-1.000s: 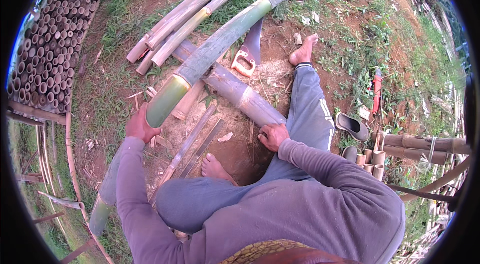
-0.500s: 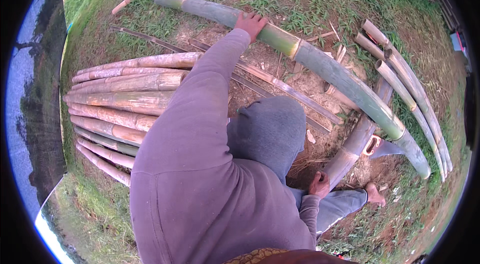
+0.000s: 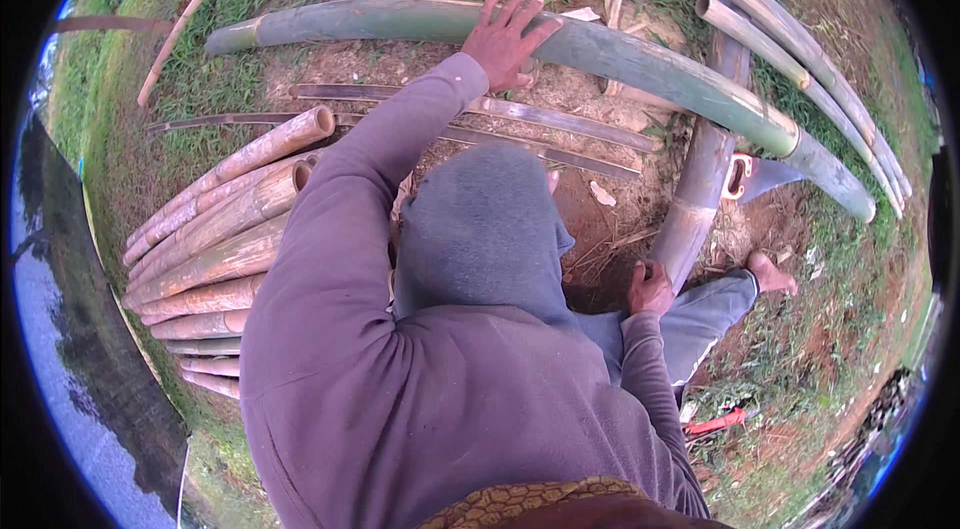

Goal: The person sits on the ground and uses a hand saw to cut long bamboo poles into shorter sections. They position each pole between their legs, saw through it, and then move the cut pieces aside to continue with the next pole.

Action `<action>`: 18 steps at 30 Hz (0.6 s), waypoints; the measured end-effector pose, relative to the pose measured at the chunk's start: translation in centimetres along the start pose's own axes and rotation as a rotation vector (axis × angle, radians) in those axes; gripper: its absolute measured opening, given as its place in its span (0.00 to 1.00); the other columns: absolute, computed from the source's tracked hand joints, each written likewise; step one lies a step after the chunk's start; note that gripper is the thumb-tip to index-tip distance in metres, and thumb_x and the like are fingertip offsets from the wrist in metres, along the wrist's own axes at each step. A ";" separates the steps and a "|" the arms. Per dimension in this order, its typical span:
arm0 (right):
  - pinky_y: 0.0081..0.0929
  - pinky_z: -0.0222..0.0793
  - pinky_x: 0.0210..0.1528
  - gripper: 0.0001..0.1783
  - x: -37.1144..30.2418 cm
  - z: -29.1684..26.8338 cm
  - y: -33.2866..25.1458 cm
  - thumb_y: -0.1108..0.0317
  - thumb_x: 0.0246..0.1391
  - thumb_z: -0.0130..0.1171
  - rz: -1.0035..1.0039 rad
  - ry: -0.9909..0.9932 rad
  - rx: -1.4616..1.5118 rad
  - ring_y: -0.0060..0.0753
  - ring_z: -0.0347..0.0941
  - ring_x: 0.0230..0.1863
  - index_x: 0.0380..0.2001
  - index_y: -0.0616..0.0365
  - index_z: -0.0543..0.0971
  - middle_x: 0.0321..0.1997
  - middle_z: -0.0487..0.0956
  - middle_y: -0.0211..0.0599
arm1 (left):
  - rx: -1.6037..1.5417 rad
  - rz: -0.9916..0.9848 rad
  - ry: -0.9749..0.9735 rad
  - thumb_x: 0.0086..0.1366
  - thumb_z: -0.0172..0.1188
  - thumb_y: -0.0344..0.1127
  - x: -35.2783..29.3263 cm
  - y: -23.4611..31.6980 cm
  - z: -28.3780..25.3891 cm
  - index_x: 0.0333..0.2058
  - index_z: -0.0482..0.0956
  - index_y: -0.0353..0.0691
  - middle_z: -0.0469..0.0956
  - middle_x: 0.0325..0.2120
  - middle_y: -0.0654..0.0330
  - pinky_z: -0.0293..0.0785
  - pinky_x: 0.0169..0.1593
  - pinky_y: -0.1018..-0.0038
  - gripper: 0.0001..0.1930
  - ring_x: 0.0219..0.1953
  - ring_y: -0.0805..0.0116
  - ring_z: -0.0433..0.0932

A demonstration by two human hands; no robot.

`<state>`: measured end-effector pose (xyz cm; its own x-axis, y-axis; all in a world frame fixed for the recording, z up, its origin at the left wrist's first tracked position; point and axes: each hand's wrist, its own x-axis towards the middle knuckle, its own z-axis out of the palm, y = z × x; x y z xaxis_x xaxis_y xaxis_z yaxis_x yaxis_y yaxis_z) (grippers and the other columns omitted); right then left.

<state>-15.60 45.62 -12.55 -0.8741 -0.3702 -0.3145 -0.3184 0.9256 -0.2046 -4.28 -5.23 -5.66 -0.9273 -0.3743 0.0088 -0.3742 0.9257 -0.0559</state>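
I judge this as steadying: left hand point(image 3: 505, 41) splayed across green pole point(image 3: 650, 72); right hand point(image 3: 650, 289) curled at log's point(image 3: 696, 179) end, grip unclear. Shifting the pole would need firmer hold.

- The left hand point(image 3: 505, 41) lies back upward, its fingers fanned apart and pointing away from the body, the thumb held off to the right; the palm is hidden.
- The left wrist point(image 3: 470, 74) shows at the edge of a purple-grey cuff.
- The left arm point(image 3: 355, 179) reaches far forward, bent a little at the elbow.
- The right hand point(image 3: 650, 289) sits lower and nearer the body, fingers loosely curled in; how tightly they close is unclear.
- The right forearm point(image 3: 650, 369) runs forward beside the torso point(image 3: 470, 399).
- The left knee point(image 3: 480, 219) is bent; the right leg point(image 3: 710, 314) stretches rightward, ending in a bare right foot point(image 3: 772, 274).
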 end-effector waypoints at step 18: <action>0.53 0.67 0.59 0.17 -0.1 -1.4 -2.9 0.54 0.60 0.65 -0.163 -0.061 -0.027 0.48 0.79 0.57 0.49 0.50 0.84 0.52 0.83 0.39 | 0.081 -0.107 -0.289 0.50 0.80 0.50 2.0 -6.7 -0.3 0.74 0.57 0.56 0.74 0.66 0.56 0.60 0.70 0.44 0.55 0.66 0.52 0.76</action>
<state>-15.09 43.13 -10.58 -0.7863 -0.5192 -0.3349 -0.4648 0.8542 -0.2330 -3.67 -12.16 -4.93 -0.8362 -0.4805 -0.2644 -0.4568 0.8770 -0.1491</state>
